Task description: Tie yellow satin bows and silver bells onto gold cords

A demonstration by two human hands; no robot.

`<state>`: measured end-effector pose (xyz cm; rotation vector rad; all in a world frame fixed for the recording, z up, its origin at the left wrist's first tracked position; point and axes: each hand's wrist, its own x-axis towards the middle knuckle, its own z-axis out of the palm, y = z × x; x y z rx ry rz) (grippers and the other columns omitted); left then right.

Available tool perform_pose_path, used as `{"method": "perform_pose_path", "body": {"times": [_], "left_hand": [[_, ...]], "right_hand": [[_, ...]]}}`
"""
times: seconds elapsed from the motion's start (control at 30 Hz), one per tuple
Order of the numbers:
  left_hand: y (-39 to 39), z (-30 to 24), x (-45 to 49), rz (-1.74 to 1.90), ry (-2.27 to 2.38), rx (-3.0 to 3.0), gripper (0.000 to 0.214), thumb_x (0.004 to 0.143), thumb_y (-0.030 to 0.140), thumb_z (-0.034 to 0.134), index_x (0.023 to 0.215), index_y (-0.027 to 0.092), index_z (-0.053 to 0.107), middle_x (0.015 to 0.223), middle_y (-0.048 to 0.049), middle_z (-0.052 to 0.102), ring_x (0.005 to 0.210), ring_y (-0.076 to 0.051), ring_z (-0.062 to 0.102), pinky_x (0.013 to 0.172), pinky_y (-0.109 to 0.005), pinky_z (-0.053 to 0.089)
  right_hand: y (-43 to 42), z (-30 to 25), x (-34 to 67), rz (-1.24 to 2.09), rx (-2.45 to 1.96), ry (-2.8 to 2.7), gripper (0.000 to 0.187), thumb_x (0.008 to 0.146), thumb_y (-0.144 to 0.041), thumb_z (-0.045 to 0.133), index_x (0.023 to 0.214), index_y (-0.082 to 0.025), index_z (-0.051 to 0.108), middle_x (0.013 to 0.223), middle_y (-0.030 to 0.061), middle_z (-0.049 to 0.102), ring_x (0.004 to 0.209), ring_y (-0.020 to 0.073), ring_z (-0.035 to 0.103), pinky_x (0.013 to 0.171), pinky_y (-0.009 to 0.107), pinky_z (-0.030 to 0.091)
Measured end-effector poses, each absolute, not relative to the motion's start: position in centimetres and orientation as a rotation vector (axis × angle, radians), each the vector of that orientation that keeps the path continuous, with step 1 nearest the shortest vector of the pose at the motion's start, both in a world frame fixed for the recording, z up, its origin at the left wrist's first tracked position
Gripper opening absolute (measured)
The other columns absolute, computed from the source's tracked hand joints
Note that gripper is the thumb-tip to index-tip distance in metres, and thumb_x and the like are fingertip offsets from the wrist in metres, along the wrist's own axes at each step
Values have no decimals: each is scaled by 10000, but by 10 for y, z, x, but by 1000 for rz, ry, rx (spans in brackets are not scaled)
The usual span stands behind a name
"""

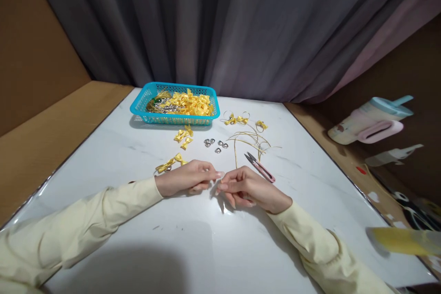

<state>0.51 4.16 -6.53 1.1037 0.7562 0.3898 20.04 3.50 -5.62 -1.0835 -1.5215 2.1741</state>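
Observation:
My left hand (188, 178) and my right hand (248, 187) rest on the white table (138, 156), fingertips meeting in a pinch at the middle. Whatever they pinch is too small to name. A yellow ribbon bow (170, 163) lies just behind my left hand. Pink-handled thread snips (260, 167) lie just behind my right hand. Gold cords (248, 140), small silver charms (215, 143) and more yellow bows (183, 136) sit farther back. Both sleeves are pale yellow.
A turquoise basket (141, 105) with yellow bows and silver pieces stands at the back of the table. Finished bow rings (241, 119) lie to its right. A pink and blue jug (372, 121) lies off the table's right edge. Grey curtain hangs behind.

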Motion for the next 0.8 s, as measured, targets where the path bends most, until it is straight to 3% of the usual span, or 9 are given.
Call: {"method": "perform_pose_path", "body": {"times": [0.17, 0.37, 0.47, 0.57, 0.63, 0.7, 0.8], "left_hand": [[40, -70, 3, 385, 723, 1235, 395, 788, 448, 578, 574, 162, 411, 391, 102, 293, 371, -42, 196, 404, -208, 146], [33, -70, 6, 359, 767, 1395, 380, 833, 429, 494, 564, 169, 427, 384, 91, 295, 355, -59, 224, 392, -211, 181], [19, -75, 8, 397, 699, 1998, 334, 885, 298, 417, 584, 165, 475, 463, 38, 389, 427, -91, 317, 436, -233, 227], [4, -81, 11, 443, 379, 2628, 292, 881, 186, 387, 626, 172, 528, 516, -20, 479, 481, -138, 372, 439, -281, 196], [-2, -81, 14, 459, 155, 2809, 315, 886, 171, 377, 616, 181, 538, 534, -43, 511, 492, -155, 388, 425, -292, 197], [-4, -78, 17, 441, 32, 2821, 374, 892, 168, 365, 539, 191, 485, 499, -38, 487, 454, -150, 353, 401, -287, 206], [-4, -74, 20, 394, -43, 2676, 421, 870, 155, 394, 454, 195, 345, 455, -14, 428, 404, -130, 285, 376, -272, 228]], "right_hand": [[34, -51, 202, 2209, -1076, -1562, 157, 742, -209, 591, 681, -77, 649, 437, -32, 530, 286, 25, 315, 301, 190, 151], [35, -56, 205, 2278, -1091, -1625, 92, 694, -131, 597, 634, -84, 647, 363, -59, 499, 255, 8, 245, 283, 163, 145], [40, -51, 215, 2402, -1065, -1734, 81, 682, -142, 639, 704, -74, 676, 432, -23, 572, 287, 33, 393, 274, 136, 247], [46, -44, 221, 2369, -1058, -1752, 256, 737, -240, 643, 932, -75, 667, 783, 91, 684, 625, 134, 640, 385, 159, 457], [46, -44, 219, 2366, -1052, -1635, 348, 794, -342, 595, 1022, -82, 632, 983, 143, 654, 846, 191, 646, 472, 215, 531], [42, -49, 210, 2499, -1036, -1470, 419, 818, -433, 551, 1008, -68, 631, 985, 161, 648, 881, 211, 642, 519, 258, 552], [31, -61, 192, 2722, -1059, -1246, 479, 748, -515, 605, 875, -56, 659, 762, 108, 671, 685, 161, 657, 530, 256, 538]]}}
